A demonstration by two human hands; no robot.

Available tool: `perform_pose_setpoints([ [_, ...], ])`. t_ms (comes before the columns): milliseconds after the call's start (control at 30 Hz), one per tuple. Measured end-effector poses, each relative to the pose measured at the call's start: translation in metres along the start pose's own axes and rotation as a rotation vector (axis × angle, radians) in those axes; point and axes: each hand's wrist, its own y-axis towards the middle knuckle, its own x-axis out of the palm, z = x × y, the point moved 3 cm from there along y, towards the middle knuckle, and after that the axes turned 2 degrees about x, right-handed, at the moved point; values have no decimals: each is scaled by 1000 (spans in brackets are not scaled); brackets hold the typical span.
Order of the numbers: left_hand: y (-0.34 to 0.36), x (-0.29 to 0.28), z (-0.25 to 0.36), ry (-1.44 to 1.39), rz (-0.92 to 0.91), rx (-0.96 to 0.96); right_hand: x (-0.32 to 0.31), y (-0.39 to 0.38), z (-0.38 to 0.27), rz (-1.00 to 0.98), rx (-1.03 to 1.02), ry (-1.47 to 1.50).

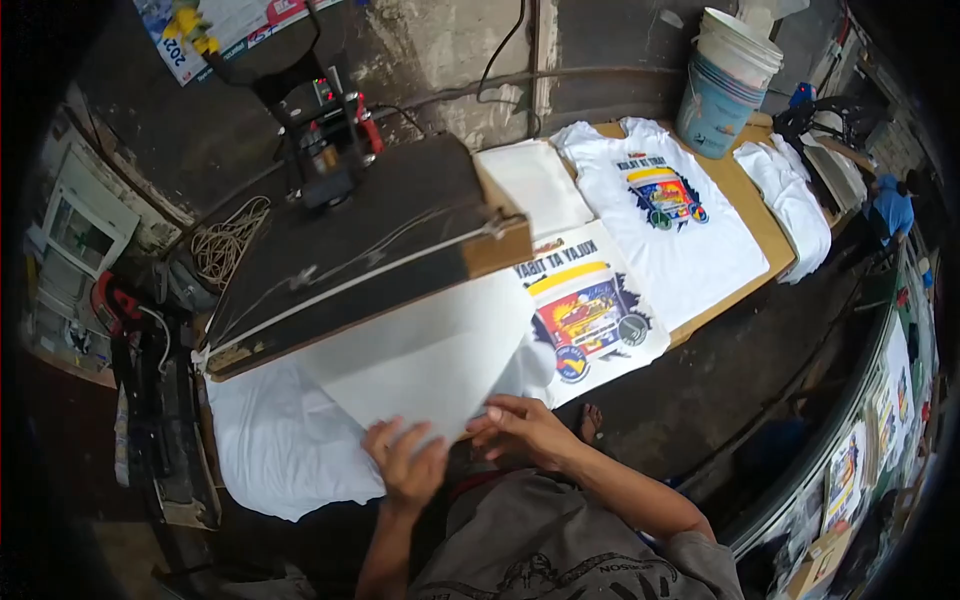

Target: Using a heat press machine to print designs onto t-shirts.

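Observation:
A large white sheet [420, 340] slopes out from under the raised dark platen [340, 210] of a heat press, over a white shirt [275, 450]. My left hand [405, 460] is at the sheet's lower edge, its fingers spread and slightly blurred. My right hand [525, 430] holds the sheet's right lower corner with curled fingers. To the right of it lies a printed transfer sheet [585, 320] with a colourful reversed design. A printed white shirt [690, 240] is spread beyond that, beside a stack of plain white sheets [530, 185].
A bucket stack [728, 80] stands at the back right by more shirts [790, 200]. Coiled rope [225, 240] and red-black equipment [120, 310] sit left. A person in blue [890, 210] is far right, near a side surface [850, 470] holding printed sheets. A bare foot [590, 420] shows below.

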Motion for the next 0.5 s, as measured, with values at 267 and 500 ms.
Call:
perform_pose_setpoints([
  [267,61,104,173,-292,-7,26,-152,-39,-49,286,-171,510],
  [500,149,166,263,-711,-174,82,-348,-132,-122,751,-528,429],
])
